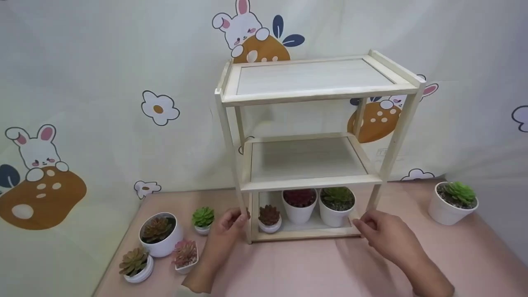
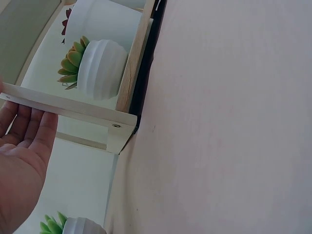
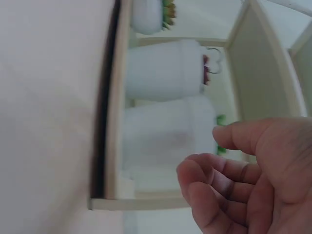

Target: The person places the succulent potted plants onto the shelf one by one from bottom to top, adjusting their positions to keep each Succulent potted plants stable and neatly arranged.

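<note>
A three-tier light wooden shelf (image 1: 311,181) stands upright in front of me. On its lowest tier are a small potted brown succulent (image 1: 269,218), a potted dark red succulent (image 1: 299,206) and a larger potted green succulent (image 1: 337,206). My left hand (image 1: 231,227) is at the shelf's left front leg; in the left wrist view its fingers (image 2: 36,124) lie against the leg's outer side, the thumb mostly out of frame. By the foot of the right front leg is my right hand (image 1: 387,233), its fingers (image 3: 204,200) loosely curled and parted from the thumb, nothing between them.
Left of the shelf stand a brown succulent in a large white pot (image 1: 161,235), a small green one (image 1: 203,218), a pink one (image 1: 185,255) and a small olive-brown one (image 1: 136,264). Another green succulent (image 1: 453,202) stands far right. A patterned cloth (image 1: 103,82) hangs behind.
</note>
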A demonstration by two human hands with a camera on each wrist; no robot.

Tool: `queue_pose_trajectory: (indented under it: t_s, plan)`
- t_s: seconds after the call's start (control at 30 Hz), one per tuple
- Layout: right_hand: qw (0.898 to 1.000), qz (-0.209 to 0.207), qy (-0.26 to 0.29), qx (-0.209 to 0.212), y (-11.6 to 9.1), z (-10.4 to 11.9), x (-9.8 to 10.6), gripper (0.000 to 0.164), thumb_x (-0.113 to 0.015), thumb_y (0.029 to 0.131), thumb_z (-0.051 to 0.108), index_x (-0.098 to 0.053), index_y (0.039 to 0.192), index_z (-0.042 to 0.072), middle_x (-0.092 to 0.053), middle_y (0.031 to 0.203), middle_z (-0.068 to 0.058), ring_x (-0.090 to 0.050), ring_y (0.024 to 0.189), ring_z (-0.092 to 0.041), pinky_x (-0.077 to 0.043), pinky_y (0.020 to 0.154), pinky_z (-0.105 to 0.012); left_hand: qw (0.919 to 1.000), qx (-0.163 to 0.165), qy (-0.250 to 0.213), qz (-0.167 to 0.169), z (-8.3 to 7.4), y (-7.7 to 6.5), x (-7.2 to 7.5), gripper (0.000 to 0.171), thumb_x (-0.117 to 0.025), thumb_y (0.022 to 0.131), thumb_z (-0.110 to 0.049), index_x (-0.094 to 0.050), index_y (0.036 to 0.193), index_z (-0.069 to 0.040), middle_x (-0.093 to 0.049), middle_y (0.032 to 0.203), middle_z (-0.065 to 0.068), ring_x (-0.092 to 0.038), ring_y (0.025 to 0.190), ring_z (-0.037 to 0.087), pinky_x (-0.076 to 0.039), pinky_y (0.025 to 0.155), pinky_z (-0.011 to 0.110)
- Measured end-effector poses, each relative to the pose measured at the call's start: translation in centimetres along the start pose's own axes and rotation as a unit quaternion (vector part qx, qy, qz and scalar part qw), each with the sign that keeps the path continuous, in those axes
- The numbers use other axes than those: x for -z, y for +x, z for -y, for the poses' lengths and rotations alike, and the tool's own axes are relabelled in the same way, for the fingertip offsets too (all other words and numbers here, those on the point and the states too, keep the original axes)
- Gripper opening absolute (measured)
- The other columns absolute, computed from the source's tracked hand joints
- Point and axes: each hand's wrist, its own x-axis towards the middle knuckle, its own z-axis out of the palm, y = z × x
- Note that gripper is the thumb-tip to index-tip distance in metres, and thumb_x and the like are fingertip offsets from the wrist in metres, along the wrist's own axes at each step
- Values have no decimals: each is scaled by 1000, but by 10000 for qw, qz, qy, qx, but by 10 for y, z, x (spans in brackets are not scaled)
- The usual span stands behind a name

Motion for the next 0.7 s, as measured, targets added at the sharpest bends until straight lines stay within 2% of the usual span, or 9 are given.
queue_pose_trajectory:
  t_s: [0.1, 0.2, 0.3, 0.4, 0.5, 0.63, 0.7]
  plan:
    - [9999, 35, 158, 13, -4, 0, 20, 31, -59, 92, 49, -63, 85, 19, -58, 63, 5, -57, 59, -11, -41, 49, -28, 10000, 30, -1, 11, 0, 0, 0, 39, -60, 93, -39, -61, 120, -11, -63, 118, 12, -57, 115, 19, -47, 95, 31]
    - [9995, -100, 312, 49, -7, -4, 39, 34, -57, 93, 49, -64, 89, 16, -60, 66, 2, -60, 63, -13, -44, 52, -28, 10000, 66, 1, 12, -1, 0, 0, 39, -60, 93, -41, -62, 120, -12, -63, 119, 12, -56, 116, 19, -48, 94, 31]
    - [9977, -393, 551, 35, -8, -13, 56, 38, -55, 94, 48, -64, 96, 11, -62, 72, -2, -62, 65, -13, -48, 54, -27, 10000, 90, 39, 8, -1, -1, 0, 40, -60, 93, -42, -61, 120, -12, -62, 121, 13, -56, 117, 20, -49, 93, 33]
    - [9926, -922, 793, -61, -5, -25, 67, 41, -54, 95, 47, -63, 102, 8, -64, 79, -6, -63, 65, -11, -51, 56, -26, 9999, 138, 40, -4, -2, -1, 0, 42, -60, 93, -43, -61, 122, -12, -62, 122, 13, -55, 117, 20, -49, 93, 34]
    - [9821, -1649, 902, -134, 0, -39, 73, 41, -53, 96, 44, -62, 110, 7, -65, 86, -7, -61, 67, -4, -52, 55, -22, 9998, 203, 20, -42, -2, -1, 0, 44, -61, 92, -43, -61, 122, -10, -63, 121, 11, -56, 117, 20, -49, 94, 35]
    - [9591, -2623, 1007, -336, 9, -61, 74, 44, -58, 94, 40, -56, 125, 10, -63, 104, -5, -55, 82, 8, -46, 67, -9, 9996, 267, 92, -98, -2, 0, -1, 48, -61, 91, -44, -60, 123, -9, -64, 119, 8, -56, 116, 20, -48, 94, 34]
    - [9474, -2958, 1107, -522, 14, -73, 73, 50, -61, 92, 39, -51, 133, 14, -61, 116, -5, -53, 91, 8, -42, 73, -7, 9995, 285, 125, -110, -2, 0, -1, 48, -61, 91, -44, -60, 124, -8, -64, 118, 7, -56, 117, 20, -48, 95, 33]
